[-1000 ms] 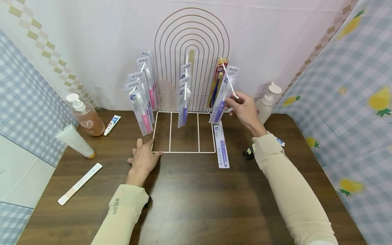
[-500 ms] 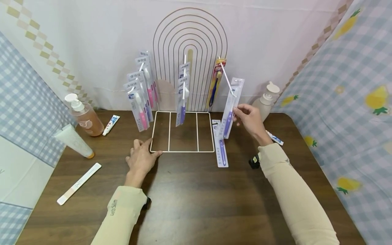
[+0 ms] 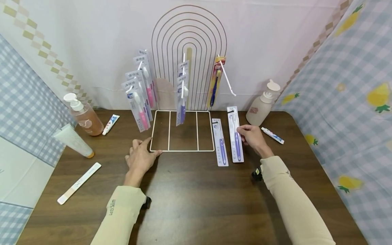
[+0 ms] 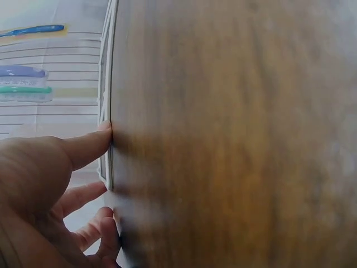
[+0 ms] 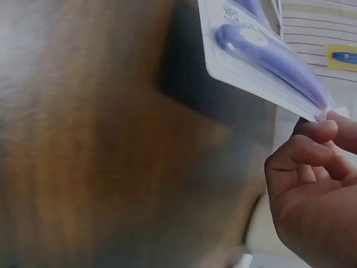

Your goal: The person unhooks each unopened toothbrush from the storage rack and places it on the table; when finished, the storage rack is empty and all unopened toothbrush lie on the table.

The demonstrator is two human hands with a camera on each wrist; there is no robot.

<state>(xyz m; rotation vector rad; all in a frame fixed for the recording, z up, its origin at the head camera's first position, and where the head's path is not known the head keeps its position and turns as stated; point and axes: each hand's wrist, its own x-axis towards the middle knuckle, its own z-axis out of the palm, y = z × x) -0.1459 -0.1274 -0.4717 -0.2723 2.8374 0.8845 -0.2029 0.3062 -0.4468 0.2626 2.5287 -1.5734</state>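
Observation:
My right hand pinches the right edge of a packaged purple toothbrush between thumb and forefinger. In the right wrist view, the pack's lower end stands off the table, with a shadow under it. Just left of it a second packaged purple toothbrush lies on the table. My left hand rests at the front left corner of a white wire rack, thumb and forefinger touching its frame. On the rack's right hook hangs a red-and-yellow packaged toothbrush with a blue handle.
Pink toothbrush packs hang on the left hook, purple ones on the middle hook. At left stand an amber pump bottle and a white tube. A white pump bottle and a small toothpaste tube are at right.
My right hand has slid the purple toothbrush pack forward off the right hook and brought it down beside the one on the table. The left hand has stayed on the rack.

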